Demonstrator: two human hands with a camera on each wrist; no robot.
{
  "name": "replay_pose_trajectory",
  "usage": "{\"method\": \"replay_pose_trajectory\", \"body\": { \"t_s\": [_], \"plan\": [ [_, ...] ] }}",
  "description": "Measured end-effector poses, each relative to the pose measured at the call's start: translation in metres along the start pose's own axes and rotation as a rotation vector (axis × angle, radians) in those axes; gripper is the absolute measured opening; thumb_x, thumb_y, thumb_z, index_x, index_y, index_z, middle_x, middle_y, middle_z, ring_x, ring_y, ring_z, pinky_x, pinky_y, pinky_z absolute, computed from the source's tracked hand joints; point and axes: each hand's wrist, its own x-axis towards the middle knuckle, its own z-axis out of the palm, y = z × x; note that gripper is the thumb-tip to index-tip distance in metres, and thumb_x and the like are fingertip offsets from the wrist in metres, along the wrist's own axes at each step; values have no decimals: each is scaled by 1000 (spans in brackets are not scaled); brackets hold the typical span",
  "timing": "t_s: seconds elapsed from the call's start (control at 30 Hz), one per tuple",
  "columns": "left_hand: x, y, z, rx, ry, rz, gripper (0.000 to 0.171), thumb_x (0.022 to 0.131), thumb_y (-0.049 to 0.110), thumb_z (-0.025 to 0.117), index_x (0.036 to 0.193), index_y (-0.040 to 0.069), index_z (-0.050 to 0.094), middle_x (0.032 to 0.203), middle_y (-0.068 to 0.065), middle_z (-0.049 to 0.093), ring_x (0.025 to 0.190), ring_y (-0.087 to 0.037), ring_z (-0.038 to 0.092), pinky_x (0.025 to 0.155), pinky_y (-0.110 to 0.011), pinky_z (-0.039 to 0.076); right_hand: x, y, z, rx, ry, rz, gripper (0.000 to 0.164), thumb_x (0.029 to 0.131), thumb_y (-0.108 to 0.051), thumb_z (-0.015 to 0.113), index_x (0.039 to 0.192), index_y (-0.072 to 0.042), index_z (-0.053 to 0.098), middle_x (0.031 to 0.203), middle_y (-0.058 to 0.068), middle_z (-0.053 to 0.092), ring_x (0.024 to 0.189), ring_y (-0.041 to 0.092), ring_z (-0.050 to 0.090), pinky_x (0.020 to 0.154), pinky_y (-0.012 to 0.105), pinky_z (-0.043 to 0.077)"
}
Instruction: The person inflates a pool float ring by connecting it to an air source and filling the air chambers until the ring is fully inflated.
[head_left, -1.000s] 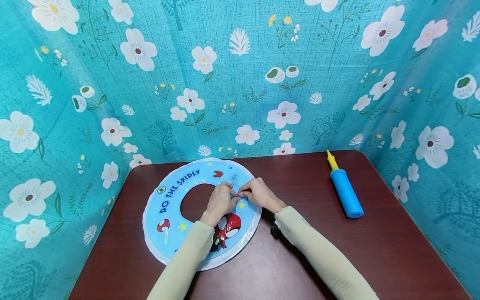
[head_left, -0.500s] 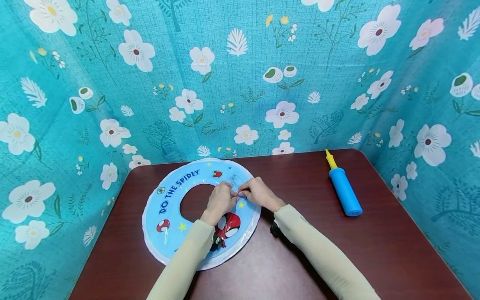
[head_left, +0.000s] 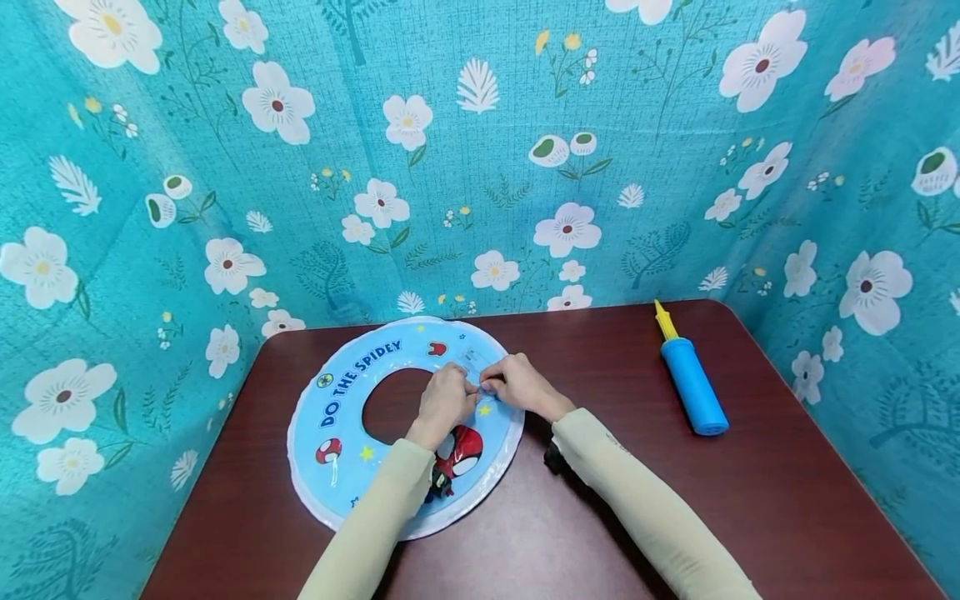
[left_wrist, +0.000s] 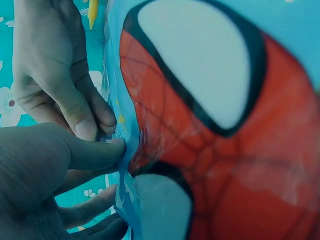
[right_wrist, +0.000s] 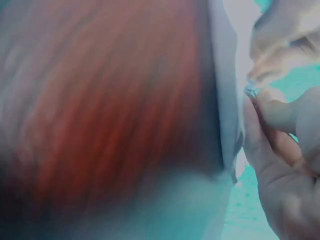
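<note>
An inflated light-blue swim ring (head_left: 315,487) with a white rim, lettering and a red masked cartoon head lies on the table in the head view. At the right side of the ring my two hands meet over a small clear valve (left_wrist: 107,137). With thumb and fingers, my left hand (head_left: 444,402) pinches at the valve, its thumb pressed against the ring's surface in the left wrist view. From the other side my right hand (head_left: 522,387) pinches the same valve between thumb and forefinger. Fingertips hide most of the valve, so whether its cap is in place cannot be seen.
A blue hand pump (head_left: 693,387) with a yellow nozzle lies on the right part of the dark red-brown table (head_left: 600,358). Teal floral cloth (head_left: 450,167) hangs behind the table and along both sides.
Both hands stay at the valve. The left hand has turned slightly, its knuckles rolling a little to the right. The ring and pump have not moved on the table.
</note>
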Motion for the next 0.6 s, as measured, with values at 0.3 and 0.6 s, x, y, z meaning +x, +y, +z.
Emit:
{"method": "replay_pose_trajectory", "body": {
  "t_s": [0.3, 0.6],
  "plan": [
    [-2, -1, -1, -10, 3, 2, 19, 99, 24, 78, 100, 7, 87, 141, -9, 66, 131, -29, 61, 98, -48, 60, 0, 0, -2, 39, -3, 11, 14, 101, -8, 73, 95, -11, 85, 87, -3, 80, 74, 8, 63, 71, 25, 54],
    [-2, -2, 1, 5, 10, 16, 18, 100, 24, 78, 103, 9, 87, 140, -7, 67, 130, -29, 61, 95, -47, 61, -2, 0, -5, 60, -21, 39, 11, 101, -6, 72, 98, -9, 82, 94, 1, 81, 86, 10, 72, 82, 33, 61]
  ]
}}
